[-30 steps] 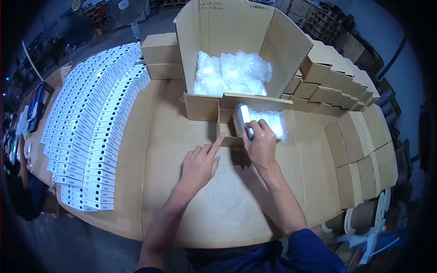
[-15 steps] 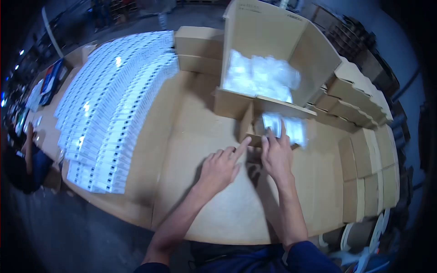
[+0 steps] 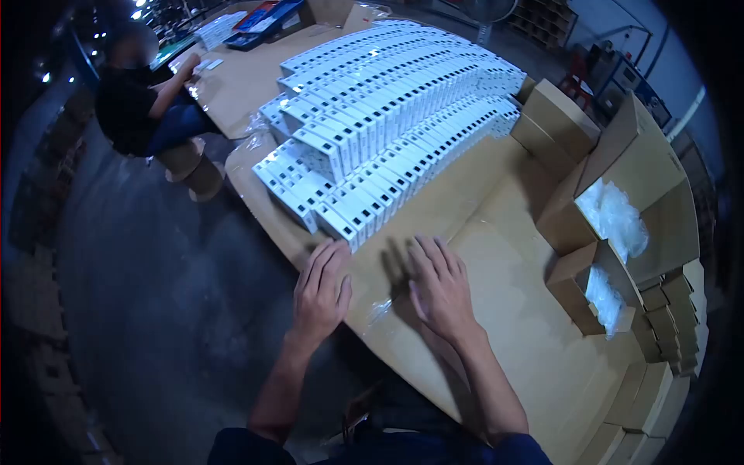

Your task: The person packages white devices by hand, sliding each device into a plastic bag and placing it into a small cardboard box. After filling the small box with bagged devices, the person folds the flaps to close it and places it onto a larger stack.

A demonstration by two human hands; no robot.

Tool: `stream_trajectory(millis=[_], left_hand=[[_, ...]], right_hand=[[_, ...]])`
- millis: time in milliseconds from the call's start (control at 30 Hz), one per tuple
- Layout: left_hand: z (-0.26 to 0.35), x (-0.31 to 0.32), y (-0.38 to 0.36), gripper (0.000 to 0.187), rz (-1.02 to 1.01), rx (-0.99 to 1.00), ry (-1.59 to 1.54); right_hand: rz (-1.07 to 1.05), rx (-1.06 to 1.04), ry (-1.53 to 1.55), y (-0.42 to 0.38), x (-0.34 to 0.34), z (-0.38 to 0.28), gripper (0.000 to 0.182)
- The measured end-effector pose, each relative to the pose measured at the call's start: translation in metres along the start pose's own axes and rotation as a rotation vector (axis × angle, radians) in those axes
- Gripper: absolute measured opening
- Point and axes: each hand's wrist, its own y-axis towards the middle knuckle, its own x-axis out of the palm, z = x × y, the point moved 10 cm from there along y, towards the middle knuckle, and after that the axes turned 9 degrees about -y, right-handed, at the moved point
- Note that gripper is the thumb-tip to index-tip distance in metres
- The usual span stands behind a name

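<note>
Long rows of slim white boxes point(image 3: 403, 108) with small dark squares on them stand packed together on the brown table point(image 3: 504, 325). My left hand point(image 3: 319, 291) is at the near end of the front row, its fingertips right by the end box point(image 3: 339, 225); the fingers are stretched forward, the thumb apart, and nothing shows in it. Over the tabletop to the right of that row, my right hand point(image 3: 443, 291) has its fingers extended and thumb spread, holding nothing. A scrap of clear plastic point(image 3: 380, 311) lies between the two hands.
On the right, a small open carton point(image 3: 570, 283) with clear bags stands before a larger open carton point(image 3: 674, 209) of clear bags point(image 3: 612, 217). Folded brown boxes point(image 3: 647, 395) are stacked at the right edge. A seated person point(image 3: 128, 101) works at the far left.
The view has swung left towards the white boxes. Both hands have left the small carton; my left hand is now at the end of the box row, my right beside it.
</note>
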Motion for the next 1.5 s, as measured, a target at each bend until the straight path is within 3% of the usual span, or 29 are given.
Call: stream_trajectory(millis=[133, 267, 600, 700, 867, 1000, 1100, 1233, 1267, 1400, 1500], left_hand=[[-0.020, -0.001, 0.016, 0.057, -0.088, -0.015, 0.092], [-0.032, 0.000, 0.012, 0.058, -0.049, 0.042, 0.075], [-0.042, -0.007, 0.008, 0.034, -0.066, 0.051, 0.135], [-0.022, -0.025, 0.003, 0.034, 0.005, 0.086, 0.172], [0.004, -0.021, -0.030, 0.035, 0.068, 0.001, -0.017], [0.059, 0.015, -0.022, 0.037, 0.060, 0.146, -0.201], [0.108, 0.051, 0.002, 0.044, 0.066, 0.286, -0.333], [0.180, 0.104, 0.045, 0.041, -0.035, 0.468, -0.487], [0.197, 0.118, 0.056, 0.039, -0.107, 0.495, -0.512], [0.275, 0.173, 0.121, 0.033, -0.552, 0.506, -0.736], [0.308, 0.205, 0.186, 0.028, -0.563, 0.534, -0.787]], right_hand=[[0.010, -0.067, -0.022, 0.047, 0.015, -0.036, 0.070], [0.001, -0.090, -0.093, 0.069, 0.025, -0.050, 0.069], [0.003, -0.087, -0.147, 0.073, 0.032, -0.058, 0.059], [0.011, -0.056, -0.050, 0.070, 0.025, -0.054, 0.061], [0.099, 0.092, 0.118, 0.038, -0.014, -0.016, 0.075], [0.070, 0.268, 0.437, -0.017, -0.052, 0.037, 0.067], [-0.112, 0.607, 0.894, -0.071, -0.067, 0.075, 0.063], [0.069, 0.546, 1.211, -0.109, -0.109, 0.111, 0.059], [0.136, 0.549, 1.288, -0.116, -0.118, 0.120, 0.050], [0.380, 0.631, 0.936, -0.145, -0.173, 0.183, 0.027], [0.409, 0.723, 0.946, -0.162, -0.212, 0.220, 0.022]])
